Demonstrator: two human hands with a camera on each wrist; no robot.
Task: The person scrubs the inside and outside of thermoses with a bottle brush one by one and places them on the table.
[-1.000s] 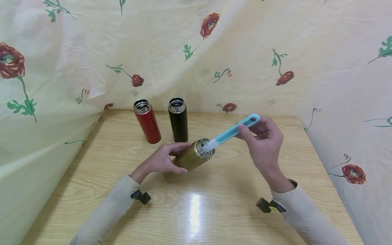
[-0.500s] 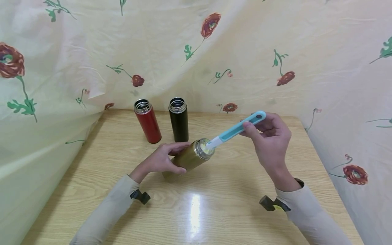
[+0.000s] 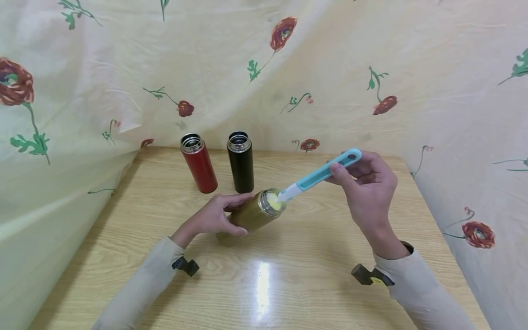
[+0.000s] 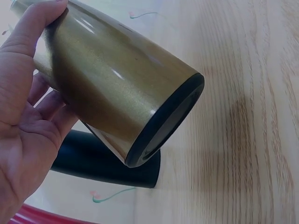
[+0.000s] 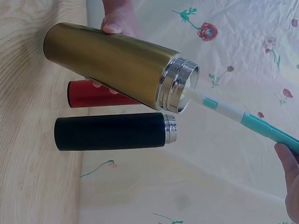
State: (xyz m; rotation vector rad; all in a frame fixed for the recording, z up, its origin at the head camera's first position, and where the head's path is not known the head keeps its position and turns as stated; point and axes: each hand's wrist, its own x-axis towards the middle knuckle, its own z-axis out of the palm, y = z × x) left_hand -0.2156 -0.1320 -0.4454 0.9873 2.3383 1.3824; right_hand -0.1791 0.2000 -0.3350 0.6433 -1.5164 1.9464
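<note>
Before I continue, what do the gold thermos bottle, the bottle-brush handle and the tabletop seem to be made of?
Gold thermos bottle: probably metal under glossy, finely speckled paint; highlights streak it, and its bare neck shines like polished steel.
Bottle-brush handle: likely plastic, smooth, evenly colored turquoise and white.
Tabletop: wood or wood-look laminate; grain shows under a glossy glare.

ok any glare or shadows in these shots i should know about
Head view: a bright white glare streak on the table, with soft shadows beside the sleeves; left wrist view: thin highlights on the gold bottle and a dark shadowy patch on the table; right wrist view: bright reflections on the bottle's steel neck.
</note>
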